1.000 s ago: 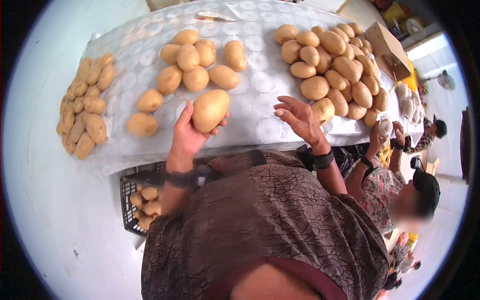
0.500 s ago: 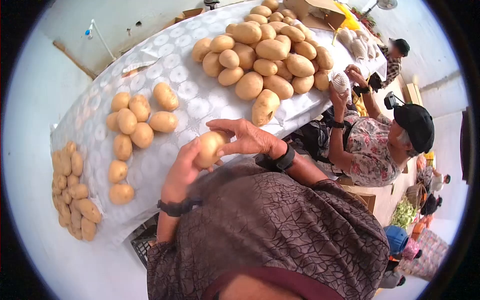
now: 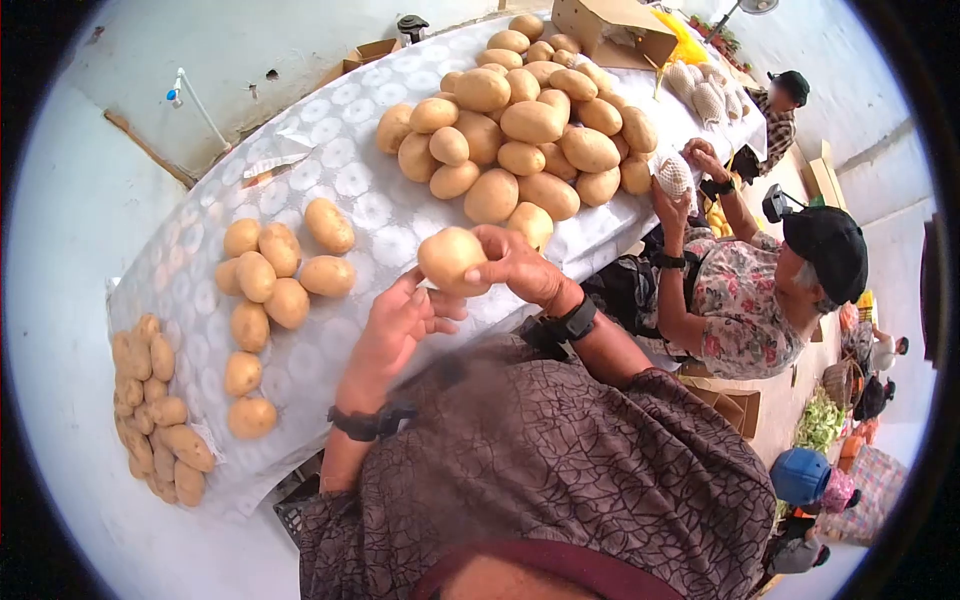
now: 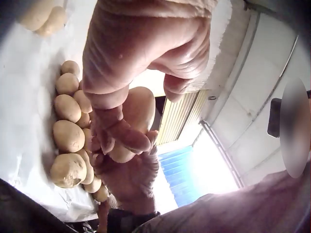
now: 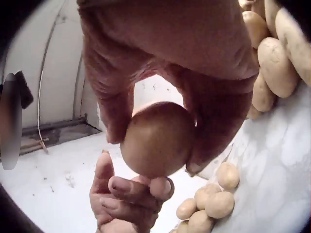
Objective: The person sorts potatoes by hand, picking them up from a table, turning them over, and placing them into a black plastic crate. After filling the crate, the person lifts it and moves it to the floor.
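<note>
My right hand [image 3: 522, 270] holds a large, smooth, pale potato [image 3: 447, 258] above the table's near edge, thumb on one side and fingers on the other. The right wrist view shows the potato [image 5: 158, 141] pinched from both sides. My left hand [image 3: 388, 335] is just below and to the left, its fingertips at the potato's underside and its thumb apart from the other fingers. Seen from the left wrist, the left fingers overlap the potato [image 4: 140, 109]. Closest beyond the right hand is a single potato [image 3: 531, 225] at the front of the big heap.
A big potato heap [image 3: 520, 120] covers the table's right part. Smaller groups of potatoes [image 3: 256, 276] [image 3: 157, 410] lie left. A cardboard box [image 3: 612, 30] stands behind the heap. At right, another person [image 3: 740, 310] handles a net-wrapped item [image 3: 674, 176].
The potato passed from my left hand into my right hand's grip. My left fingers have loosened and dropped below it. The head view has swung to the right.
</note>
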{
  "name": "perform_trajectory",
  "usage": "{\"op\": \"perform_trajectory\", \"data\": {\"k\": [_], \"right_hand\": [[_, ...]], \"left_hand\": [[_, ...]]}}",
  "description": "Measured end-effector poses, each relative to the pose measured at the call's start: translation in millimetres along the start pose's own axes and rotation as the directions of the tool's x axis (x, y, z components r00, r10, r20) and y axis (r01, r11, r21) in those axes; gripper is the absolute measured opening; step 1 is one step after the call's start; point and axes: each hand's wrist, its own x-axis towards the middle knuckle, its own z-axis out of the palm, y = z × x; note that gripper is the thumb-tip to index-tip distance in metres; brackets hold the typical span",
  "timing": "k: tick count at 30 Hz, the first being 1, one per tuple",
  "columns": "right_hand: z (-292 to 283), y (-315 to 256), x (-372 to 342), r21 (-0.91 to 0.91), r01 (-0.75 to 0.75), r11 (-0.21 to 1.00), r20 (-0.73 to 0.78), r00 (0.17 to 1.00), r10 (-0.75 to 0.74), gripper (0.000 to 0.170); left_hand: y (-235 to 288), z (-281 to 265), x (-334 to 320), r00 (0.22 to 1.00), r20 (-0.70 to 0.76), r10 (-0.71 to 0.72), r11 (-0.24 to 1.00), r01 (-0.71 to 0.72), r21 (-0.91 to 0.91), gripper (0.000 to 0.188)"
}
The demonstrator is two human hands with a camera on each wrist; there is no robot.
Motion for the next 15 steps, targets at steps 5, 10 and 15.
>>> {"op": "perform_trajectory", "data": {"k": [5, 10, 15], "right_hand": [[-18, -12, 11, 0.073, 0.03, 0.997, -0.25, 0.968, -0.011, 0.046], [-35, -36, 39, -0.058, 0.091, 0.994, -0.486, 0.867, -0.107, 0.039], [-48, -10, 82, -0.62, -0.191, 0.761, -0.663, 0.646, -0.378, 0.053]], "left_hand": [[-4, -10, -10, 0.991, -0.085, 0.099, 0.99, -0.09, 0.107, 0.056], [-17, -30, -40, 0.964, -0.224, 0.14, 0.989, -0.125, 0.078, 0.05], [-26, -40, -66, 0.911, -0.368, 0.187, 0.981, -0.157, 0.11, 0.045]]}}
